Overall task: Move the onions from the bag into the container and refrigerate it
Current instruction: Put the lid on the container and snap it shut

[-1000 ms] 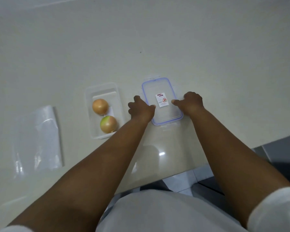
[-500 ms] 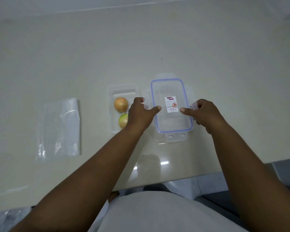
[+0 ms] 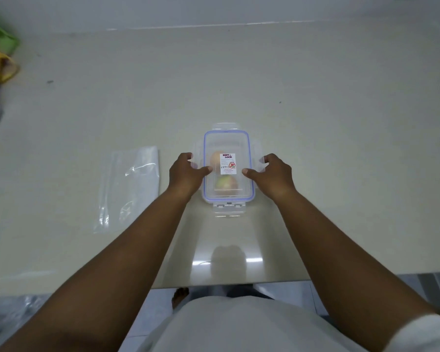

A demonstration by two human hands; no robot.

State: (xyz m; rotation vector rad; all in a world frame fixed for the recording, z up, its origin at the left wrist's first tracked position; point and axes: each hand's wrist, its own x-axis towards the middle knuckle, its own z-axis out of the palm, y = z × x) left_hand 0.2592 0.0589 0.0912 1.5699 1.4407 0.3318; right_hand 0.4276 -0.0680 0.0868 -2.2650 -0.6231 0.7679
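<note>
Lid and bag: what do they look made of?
The lid looks like clear rigid plastic with a blue seal rim; the onions show through it. The bag looks like thin glossy plastic film: see-through, creased, with bright glints. Both by appearance only.

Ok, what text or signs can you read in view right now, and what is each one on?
"BEST & LOCK": red heading on the white sticker on the clear lid of the container.
Red prohibition circle: lower right of the same sticker; what it crosses out is too small to tell.
Fine print lines on the sticker: too small and blurred to read.
No other text is legible.
</note>
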